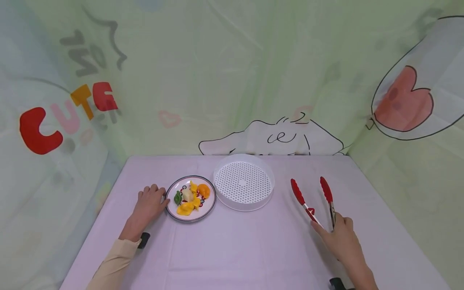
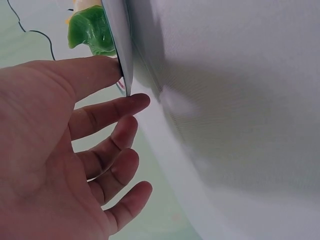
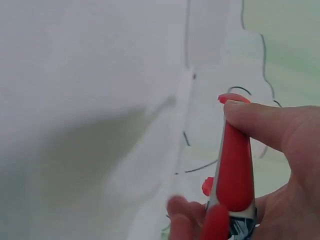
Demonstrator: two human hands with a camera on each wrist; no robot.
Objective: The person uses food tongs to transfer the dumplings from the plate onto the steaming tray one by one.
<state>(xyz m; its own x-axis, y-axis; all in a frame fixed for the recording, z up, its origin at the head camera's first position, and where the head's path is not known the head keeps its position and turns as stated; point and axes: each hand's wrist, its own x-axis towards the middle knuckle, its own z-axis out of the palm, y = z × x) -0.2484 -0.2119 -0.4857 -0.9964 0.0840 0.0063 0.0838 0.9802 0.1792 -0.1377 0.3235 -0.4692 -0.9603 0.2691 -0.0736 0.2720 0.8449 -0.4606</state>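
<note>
At the left edge of a round plate [image 1: 173,210], my left hand [image 1: 148,204] pinches the rim. In the left wrist view the thumb [image 2: 100,75] lies over the rim and the index finger reaches under it, the other fingers loosely bent. Dumpling-like pieces lie on the plate: a green one [image 1: 177,198], a whitish one [image 1: 187,195], an orange one [image 1: 204,191] and several yellow ones [image 1: 185,208]. My right hand [image 1: 344,239] grips tongs [image 1: 298,193] with red tips, their arms spread apart and pointing away from me. The right thumb presses along a red handle [image 3: 235,170].
A white round steamer tray [image 1: 243,203] with a perforated bottom stands just right of the plate. Pale pinkish cloth covers the table [image 1: 232,249]. Printed curtains [image 1: 232,80] hang behind and on both sides.
</note>
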